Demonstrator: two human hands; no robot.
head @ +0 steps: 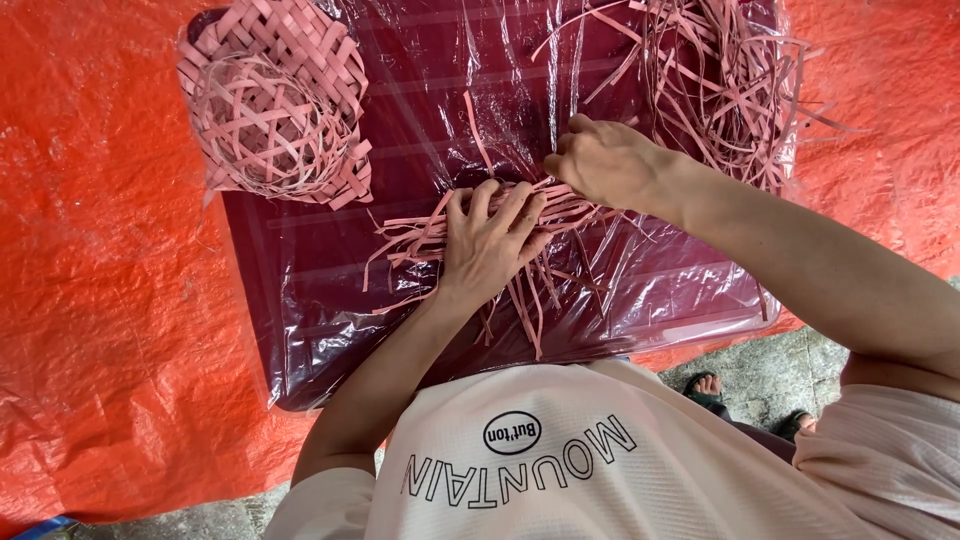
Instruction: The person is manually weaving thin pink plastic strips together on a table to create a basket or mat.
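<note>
- The left hand (490,240) lies flat with its fingers spread, pressing down on a bundle of pink strips (520,225) near the middle of the surface (330,300).
- The right hand (605,160) is loosely curled, its fingertips pinched on the upper ends of those same strips, just beside the left fingertips.
- The bundle fans out from under the left hand, with loose ends trailing to the left and toward the person's body.
- The surface is a dark maroon ribbed board wrapped in clear plastic film, and it rests on an orange tarpaulin (100,280).
- A pink woven basket piece (275,105), partly finished and with an open lattice, sits at the far left corner of the board, well apart from both hands.
- A loose heap of pink strips (725,85) lies at the far right corner, near the right wrist.
</note>
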